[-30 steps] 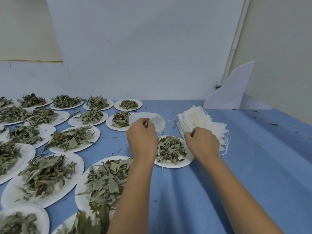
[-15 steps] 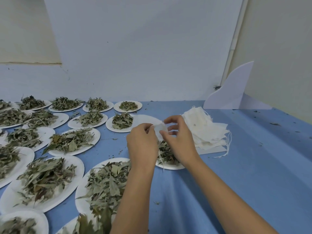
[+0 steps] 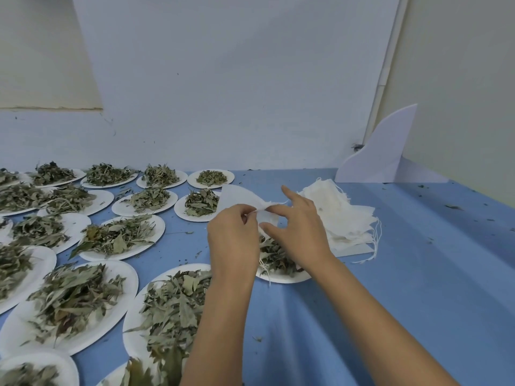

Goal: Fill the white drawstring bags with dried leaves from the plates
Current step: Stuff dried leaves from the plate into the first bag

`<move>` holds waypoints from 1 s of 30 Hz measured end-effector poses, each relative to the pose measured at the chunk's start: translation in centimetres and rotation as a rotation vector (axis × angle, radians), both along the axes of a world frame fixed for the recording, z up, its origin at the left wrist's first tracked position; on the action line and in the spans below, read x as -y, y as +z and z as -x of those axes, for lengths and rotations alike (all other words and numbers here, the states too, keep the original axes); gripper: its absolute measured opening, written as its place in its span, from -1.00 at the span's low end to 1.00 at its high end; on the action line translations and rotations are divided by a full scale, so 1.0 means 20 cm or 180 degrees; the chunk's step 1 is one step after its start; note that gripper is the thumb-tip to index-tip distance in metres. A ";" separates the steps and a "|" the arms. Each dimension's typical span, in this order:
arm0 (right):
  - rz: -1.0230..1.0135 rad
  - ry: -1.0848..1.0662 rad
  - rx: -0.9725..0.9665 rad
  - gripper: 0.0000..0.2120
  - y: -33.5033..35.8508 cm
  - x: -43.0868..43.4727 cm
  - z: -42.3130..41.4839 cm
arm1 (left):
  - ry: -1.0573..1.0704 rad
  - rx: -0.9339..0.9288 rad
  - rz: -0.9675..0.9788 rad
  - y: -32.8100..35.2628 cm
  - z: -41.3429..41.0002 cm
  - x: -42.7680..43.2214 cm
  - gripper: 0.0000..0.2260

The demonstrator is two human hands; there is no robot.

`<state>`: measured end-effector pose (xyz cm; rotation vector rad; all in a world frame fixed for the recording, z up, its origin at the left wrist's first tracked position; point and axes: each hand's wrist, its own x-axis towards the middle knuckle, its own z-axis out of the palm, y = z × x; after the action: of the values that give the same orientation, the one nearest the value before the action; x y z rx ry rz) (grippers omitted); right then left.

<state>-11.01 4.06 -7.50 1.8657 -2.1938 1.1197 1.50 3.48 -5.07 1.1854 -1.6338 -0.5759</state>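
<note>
A small white drawstring bag (image 3: 267,217) is held between both hands above a paper plate (image 3: 281,277) of dried leaves (image 3: 274,254). My left hand (image 3: 232,239) pinches the bag's left edge. My right hand (image 3: 299,231) pinches its right edge with thumb and forefinger, the other fingers spread. The bag's strings hang down toward the plate. A pile of empty white bags (image 3: 338,215) lies just right of my hands.
Many paper plates heaped with dried leaves (image 3: 119,238) cover the blue table (image 3: 418,274) to the left and front. One empty plate (image 3: 237,195) sits behind my hands. A white curved board (image 3: 381,154) stands at the back right. Leaf crumbs dot the table's right side.
My right hand left the bag pile and came left to the bag that my left hand held. Both hands now pinch it over the plate.
</note>
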 end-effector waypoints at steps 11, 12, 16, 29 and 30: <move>-0.1118 0.1065 0.0986 -0.54 0.02 -0.07 0.15 | 0.0183 -0.0144 -0.0077 0.01 -0.02 0.01 -0.78; -0.1487 0.1071 0.0722 -0.51 0.01 -0.06 0.15 | 0.0184 -0.0113 -0.0064 0.01 -0.02 0.00 -0.78; -0.1887 0.1283 0.0321 -0.49 -0.02 -0.05 0.11 | 0.0198 -0.0140 -0.0074 0.00 -0.02 0.00 -0.77; -0.1261 0.1088 -0.0186 -0.71 -0.12 -0.03 0.19 | 0.0231 -0.0232 -0.0058 0.00 -0.03 0.02 -0.78; -0.1232 0.1070 -0.0210 -0.72 -0.12 -0.03 0.19 | 0.0250 -0.0255 -0.0034 0.00 -0.03 0.02 -0.78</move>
<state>-14.76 4.64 -9.99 2.4606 -2.2413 0.6815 2.07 3.07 -5.09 1.2136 -1.5119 -0.5758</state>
